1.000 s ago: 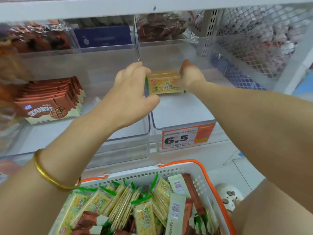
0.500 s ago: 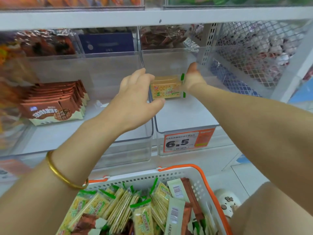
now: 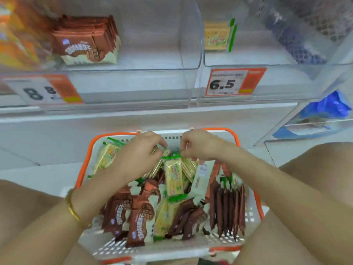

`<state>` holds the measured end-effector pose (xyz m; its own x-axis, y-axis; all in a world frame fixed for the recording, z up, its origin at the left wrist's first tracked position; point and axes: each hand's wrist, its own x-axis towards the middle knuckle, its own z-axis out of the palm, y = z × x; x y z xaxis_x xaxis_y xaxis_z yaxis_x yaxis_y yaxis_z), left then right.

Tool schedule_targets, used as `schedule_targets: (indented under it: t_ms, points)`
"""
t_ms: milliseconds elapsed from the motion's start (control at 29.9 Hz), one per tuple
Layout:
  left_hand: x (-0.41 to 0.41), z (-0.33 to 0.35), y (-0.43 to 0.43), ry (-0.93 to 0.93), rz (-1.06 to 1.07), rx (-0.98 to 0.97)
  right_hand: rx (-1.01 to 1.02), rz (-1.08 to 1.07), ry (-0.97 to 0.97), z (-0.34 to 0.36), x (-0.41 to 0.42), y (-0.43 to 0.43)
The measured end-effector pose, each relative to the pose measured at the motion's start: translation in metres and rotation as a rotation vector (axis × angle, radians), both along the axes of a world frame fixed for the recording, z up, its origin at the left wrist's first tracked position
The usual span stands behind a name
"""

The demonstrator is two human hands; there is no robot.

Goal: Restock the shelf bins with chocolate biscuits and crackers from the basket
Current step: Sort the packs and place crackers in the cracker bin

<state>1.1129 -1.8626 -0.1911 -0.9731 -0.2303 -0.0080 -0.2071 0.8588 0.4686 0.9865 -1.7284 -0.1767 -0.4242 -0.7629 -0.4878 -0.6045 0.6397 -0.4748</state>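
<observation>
The white basket (image 3: 82,169) with an orange rim sits low in front of me, full of brown chocolate biscuit packs (image 3: 140,217) and yellow cracker packs (image 3: 173,176) with green ends. Both my hands are down at its far end. My left hand (image 3: 140,153) curls its fingers round upright cracker packs. My right hand (image 3: 200,148) pinches the green end of a cracker pack. On the shelf above, the left clear bin (image 3: 191,67) holds a stack of chocolate biscuits (image 3: 86,41). The right clear bin (image 3: 277,64) holds a few crackers (image 3: 216,36) standing at its back.
Price tags reading 8.8 (image 3: 42,90) and 6.5 (image 3: 235,82) hang on the bin fronts. Orange packs (image 3: 13,35) fill the far left. A mesh divider (image 3: 305,25) stands at the right, with a blue bag (image 3: 324,111) on a lower shelf.
Both hands let go of the crackers, which stay in the right bin, and came down into the basket. My view tilted down with them.
</observation>
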Motion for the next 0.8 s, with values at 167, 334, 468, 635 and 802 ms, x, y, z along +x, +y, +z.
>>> schedule_targets:
  t_ms: [167,334,468,635,802]
  points:
    - [-0.001,-0.015,-0.006,-0.109,0.078,0.016,0.071,0.171,0.229,-0.107,0.012,-0.022]
    - [0.006,-0.02,-0.008,-0.125,0.074,0.029,-0.009,0.209,0.392,-0.124,0.02,-0.023]
    - [0.007,-0.026,-0.009,-0.176,0.06,0.048,0.08,0.245,0.393,-0.115,0.01,-0.025]
    - [0.007,-0.026,-0.006,-0.267,0.03,0.13,-0.101,-0.011,-0.032,-0.08,-0.005,-0.015]
    - [0.004,-0.021,-0.002,-0.25,0.092,0.387,-0.408,-0.376,-0.53,-0.032,-0.007,0.005]
